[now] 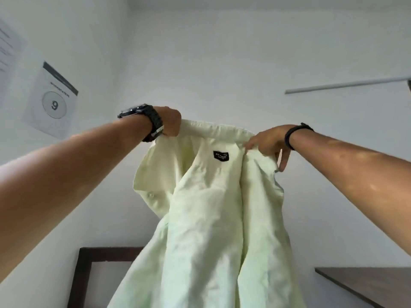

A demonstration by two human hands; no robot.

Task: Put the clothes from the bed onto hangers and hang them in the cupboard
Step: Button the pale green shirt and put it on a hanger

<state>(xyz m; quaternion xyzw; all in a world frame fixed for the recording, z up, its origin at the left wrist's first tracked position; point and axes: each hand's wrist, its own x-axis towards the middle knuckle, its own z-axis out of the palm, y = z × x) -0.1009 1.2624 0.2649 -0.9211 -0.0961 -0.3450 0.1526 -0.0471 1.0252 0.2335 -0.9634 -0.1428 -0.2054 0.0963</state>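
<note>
Both hands are gripping a pale green shirt [206,218] at the collar and holding it up high, out at arm's length in front of the wall. On the watch side, the left hand [170,122] is clenching around one end of the collar [213,130], its fingers hidden behind the fabric. Across from it, the right hand [268,141] is pinching the other end between thumb and fingertips, with two fingers hanging loose below the cloth. Between the hands the collar band is stretching nearly straight, and just under it a small black label [221,156] is showing, so the open front is probably facing the person. Holding it this way seems meant to let the body of the shirt drop free below the hands, so the shoulders can be found for a hanger. No hanger is showing anywhere in view, so that step looks not yet begun.

Left of the left hand, a paper sign [51,101] with a nine on it is sticking to the wall. Above and beyond the right hand, a grey rod [344,85] is crossing the wall. Below the hands, a dark wooden frame [86,270] and a brown ledge [367,283] are sitting either side of the hanging cloth.
</note>
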